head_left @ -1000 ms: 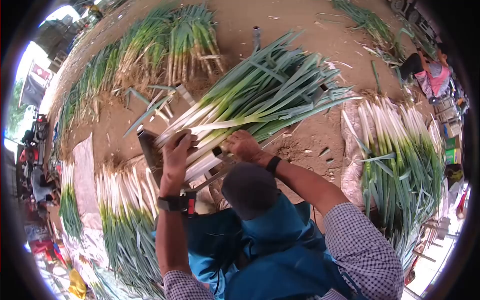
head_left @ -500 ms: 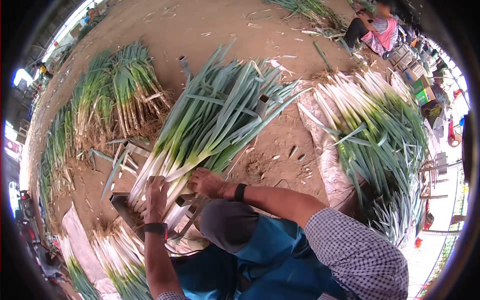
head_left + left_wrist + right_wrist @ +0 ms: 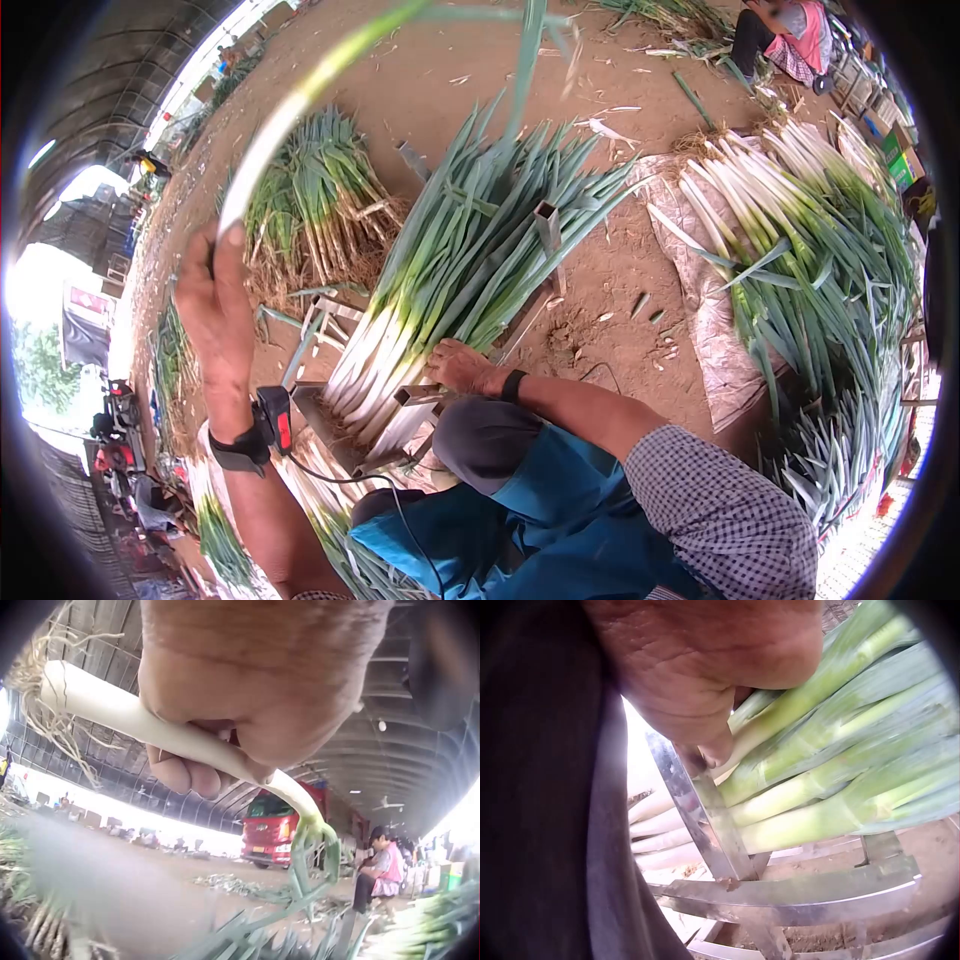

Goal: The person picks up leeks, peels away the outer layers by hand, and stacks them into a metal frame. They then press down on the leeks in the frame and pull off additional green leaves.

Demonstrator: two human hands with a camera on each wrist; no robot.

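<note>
My left hand (image 3: pixel 215 310) is raised at the left of the head view and grips one long green onion (image 3: pixel 262 150) by its white stem. In the left wrist view that onion (image 3: pixel 112 709) shows hairy roots at one end, and the hand (image 3: pixel 255 682) has its fingers curled round the stem. A bundle of green onions (image 3: pixel 430 270) lies slanted in a metal frame (image 3: pixel 547 228). My right hand (image 3: pixel 462 366) rests on the bundle's near side; in the right wrist view the hand (image 3: pixel 712 667) touches the stems (image 3: pixel 802 780) beside a metal bar (image 3: pixel 697 806).
More onions (image 3: pixel 800 240) lie on a pale sheet (image 3: pixel 690 290) at the right. Bundles with brown roots (image 3: pixel 320 200) stand behind at the left, others lie near my left forearm. A person in pink (image 3: pixel 810 40) sits at the upper right. A red truck (image 3: pixel 274 825) is farther off.
My left hand has lifted away from the bundle up and to the left, with one onion in it. The right hand stays on the bundle. The head view has shifted.
</note>
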